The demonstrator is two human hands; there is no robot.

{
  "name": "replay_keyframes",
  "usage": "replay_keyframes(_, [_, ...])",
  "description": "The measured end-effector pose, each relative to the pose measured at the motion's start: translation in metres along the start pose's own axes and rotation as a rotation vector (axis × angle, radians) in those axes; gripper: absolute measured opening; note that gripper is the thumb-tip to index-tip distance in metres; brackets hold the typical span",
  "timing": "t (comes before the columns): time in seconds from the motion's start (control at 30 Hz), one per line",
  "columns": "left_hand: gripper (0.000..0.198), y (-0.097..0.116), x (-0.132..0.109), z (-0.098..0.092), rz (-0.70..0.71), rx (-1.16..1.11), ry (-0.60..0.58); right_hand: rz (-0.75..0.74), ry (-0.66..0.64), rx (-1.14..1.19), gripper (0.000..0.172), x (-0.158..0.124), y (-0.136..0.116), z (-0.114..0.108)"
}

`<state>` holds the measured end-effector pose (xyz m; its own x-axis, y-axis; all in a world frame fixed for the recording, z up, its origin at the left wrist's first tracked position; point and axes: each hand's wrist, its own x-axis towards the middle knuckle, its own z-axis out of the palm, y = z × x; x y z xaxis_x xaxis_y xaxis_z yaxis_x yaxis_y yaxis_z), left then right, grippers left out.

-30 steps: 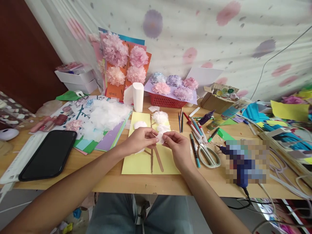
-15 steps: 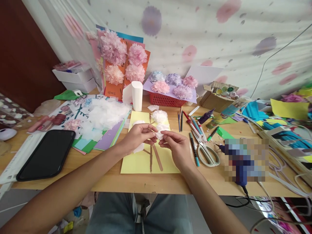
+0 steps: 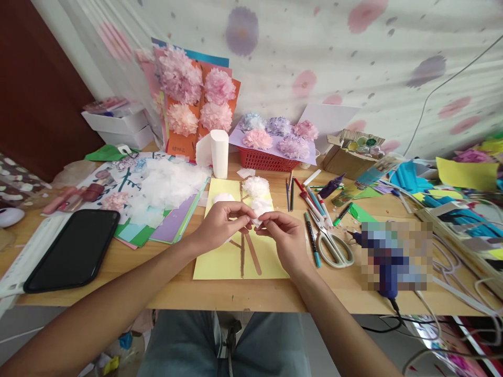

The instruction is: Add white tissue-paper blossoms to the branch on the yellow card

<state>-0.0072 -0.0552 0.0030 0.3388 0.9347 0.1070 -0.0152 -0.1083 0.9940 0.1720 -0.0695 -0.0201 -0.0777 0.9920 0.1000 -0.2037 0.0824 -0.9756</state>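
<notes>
Between my fingertips is a small piece of white tissue paper (image 3: 257, 222), pinched from both sides. My left hand (image 3: 225, 224) is closed on its left edge, and my right hand (image 3: 286, 235) grips the right edge. Below them lies a yellow sheet of paper (image 3: 220, 264) with a brown stem (image 3: 242, 256) and a slanting brown strip (image 3: 253, 255). Fluffy white paper flowers (image 3: 256, 186) sit on its upper right; another white puff (image 3: 223, 198) on the left is partly hidden by my left hand.
Left are a heap of white tissue pieces (image 3: 168, 180), coloured papers (image 3: 173, 222) and a phone (image 3: 73, 250). To the right lie scissors (image 3: 334, 248), markers (image 3: 312, 240) and a partly blurred glue gun (image 3: 389, 277). Behind stand a white roll (image 3: 220, 154) and a red basket (image 3: 263, 160).
The tissue piece between my fingertips has been pinched smaller, and my fingers have shifted slightly. The white puff on the left shows a little differently beside my left hand.
</notes>
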Motion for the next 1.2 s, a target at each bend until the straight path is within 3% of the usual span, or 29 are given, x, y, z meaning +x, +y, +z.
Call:
replay_keyframes(0.23, [0.02,0.002,-0.002,0.0,0.011,0.024,-0.012,-0.087,-0.011,-0.073,0.01,-0.005,-0.003,0.001])
replay_keyframes(0.4, [0.019,-0.002,-0.002,0.0,0.063,0.172,0.028,0.065,0.002,0.003,0.027,-0.003,-0.004,0.002])
replay_keyframes(0.53, [0.017,-0.003,-0.003,0.002,0.083,0.247,0.046,0.096,0.004,0.012,0.026,0.0,-0.002,0.003])
replay_keyframes(0.73, [0.029,-0.008,-0.001,0.002,0.039,0.18,0.055,-0.101,0.059,-0.182,0.019,-0.002,0.002,0.004])
replay_keyframes(0.97, [0.017,-0.006,0.001,0.003,-0.003,0.188,0.071,-0.331,0.126,-0.473,0.008,-0.008,0.002,0.01])
replay_keyframes(1.2, [0.025,-0.008,0.0,0.008,-0.096,-0.022,0.092,-0.621,0.217,-0.754,0.014,-0.012,0.005,0.019])
